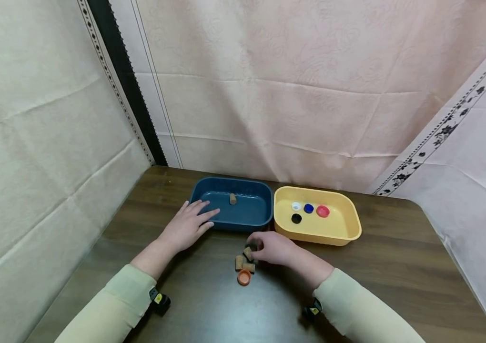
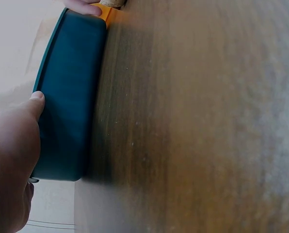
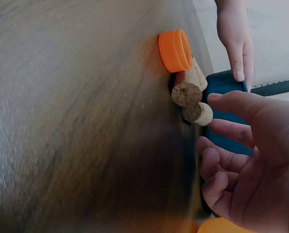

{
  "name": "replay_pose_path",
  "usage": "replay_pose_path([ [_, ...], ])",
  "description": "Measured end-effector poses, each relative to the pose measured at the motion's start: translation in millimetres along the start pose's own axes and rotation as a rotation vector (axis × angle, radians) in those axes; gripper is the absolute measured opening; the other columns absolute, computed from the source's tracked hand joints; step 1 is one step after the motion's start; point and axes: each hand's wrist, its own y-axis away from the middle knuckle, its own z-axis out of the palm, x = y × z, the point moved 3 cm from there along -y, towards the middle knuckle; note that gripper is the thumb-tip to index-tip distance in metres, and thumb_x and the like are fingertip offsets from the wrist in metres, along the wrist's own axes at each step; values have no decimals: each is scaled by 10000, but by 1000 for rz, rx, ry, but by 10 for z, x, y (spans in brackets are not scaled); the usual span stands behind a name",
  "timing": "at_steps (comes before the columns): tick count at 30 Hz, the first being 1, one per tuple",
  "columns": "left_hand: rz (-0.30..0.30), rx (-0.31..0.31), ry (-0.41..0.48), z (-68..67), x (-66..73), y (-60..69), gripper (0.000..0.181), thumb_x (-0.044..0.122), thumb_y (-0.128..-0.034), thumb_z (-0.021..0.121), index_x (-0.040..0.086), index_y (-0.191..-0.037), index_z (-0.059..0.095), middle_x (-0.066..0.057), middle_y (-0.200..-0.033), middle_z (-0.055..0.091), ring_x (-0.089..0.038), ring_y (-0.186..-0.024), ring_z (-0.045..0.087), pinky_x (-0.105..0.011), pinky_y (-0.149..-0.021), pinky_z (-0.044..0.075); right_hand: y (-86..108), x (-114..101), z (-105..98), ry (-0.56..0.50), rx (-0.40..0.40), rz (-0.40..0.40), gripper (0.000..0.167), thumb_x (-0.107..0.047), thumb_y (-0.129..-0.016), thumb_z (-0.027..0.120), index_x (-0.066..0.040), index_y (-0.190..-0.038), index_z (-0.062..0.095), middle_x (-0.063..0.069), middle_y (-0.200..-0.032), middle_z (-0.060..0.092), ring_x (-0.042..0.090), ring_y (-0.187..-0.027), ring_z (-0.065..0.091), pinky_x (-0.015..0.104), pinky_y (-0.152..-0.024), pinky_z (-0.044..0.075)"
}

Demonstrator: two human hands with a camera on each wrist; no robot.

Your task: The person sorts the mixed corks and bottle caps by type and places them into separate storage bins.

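Observation:
My left hand (image 1: 185, 226) rests at the near left corner of a dark blue tray (image 1: 243, 225), fingers spread over it. In the left wrist view its thumb touches the tray's rim. One cork (image 1: 232, 198) lies inside this tray. My right hand (image 1: 275, 247) reaches to a small pile on the table, thumb and bent fingers at a cork (image 3: 205, 115), with a gap between thumb and index finger; contact cannot be told. Beside it lie another cork (image 1: 238, 263), a further cork (image 1: 249, 267) and an orange bottle cap (image 3: 175, 51). A dark thing under the corks is mostly hidden.
A yellow tray (image 1: 348, 224) stands right of the blue one. It holds a white cap (image 1: 296, 206), a blue cap (image 1: 308, 208), a red cap (image 1: 322, 211) and a black cap (image 1: 296, 218). Pale cloth (image 1: 268, 95) hangs behind the wooden table (image 1: 208, 305).

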Motion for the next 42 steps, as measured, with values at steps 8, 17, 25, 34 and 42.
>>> replay_pose_path([
  [8,-4,-11,1,-14,16,0,485,464,-1053,419,333,-1521,408,-88,-1588,336,-316,-1483,228,-557,-1199,86,-67,-23,65,43,-16,17,319,-332,-901,741,-240,-1197,666,-52,-819,606,141,-707,566,303,-620,493],
  [17,-2,-2,-6,10,-13,-2,482,462,-1052,426,345,-1519,407,-84,-1583,347,-315,-1479,239,-559,-1198,95,-84,-34,104,51,-25,-4,250,-308,-908,730,-250,-1145,677,-64,-813,605,131,-718,559,300,-633,486],
  [25,10,9,-8,16,-15,-4,476,450,-1053,435,329,-1512,426,-91,-1575,360,-325,-1472,255,-571,-1193,103,-61,-72,104,43,-19,-4,231,-274,-909,726,-244,-1133,683,-62,-798,601,130,-705,556,300,-621,479],
  [34,1,14,-1,24,-18,5,472,455,-1050,440,345,-1508,428,-85,-1573,365,-324,-1470,259,-574,-1192,100,-13,-41,43,-26,2,26,238,-260,-927,699,-250,-1162,665,-43,-785,608,151,-680,567,311,-603,485],
  [42,2,17,-5,11,-4,0,471,446,-1049,450,337,-1507,433,-93,-1569,370,-332,-1467,264,-576,-1191,103,24,-17,-143,-210,65,-13,229,-251,-938,687,-238,-1165,661,-10,-862,626,176,-746,587,323,-651,519],
])
